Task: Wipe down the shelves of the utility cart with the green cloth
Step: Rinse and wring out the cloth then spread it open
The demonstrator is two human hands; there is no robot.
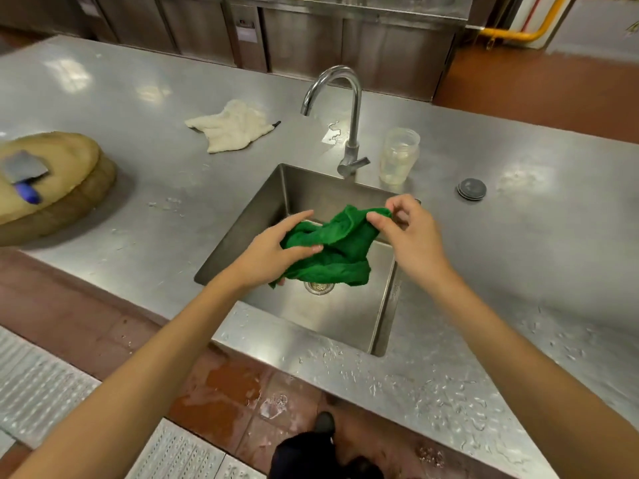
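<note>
A single head-worn wide-angle view looks steeply down and forward, close over the sink (345, 316) in the bench (518, 243).

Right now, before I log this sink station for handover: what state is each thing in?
Green cloth, crumpled, held above the sink.
Left hand, grips the cloth.
Right hand, fingers pinch the cloth's edge.
Tap, no water running.
Jar, upright beside the tap.
Counter, wet with drops.
White cloth, rumpled on the counter.
Round cap, flat on the counter.
</note>
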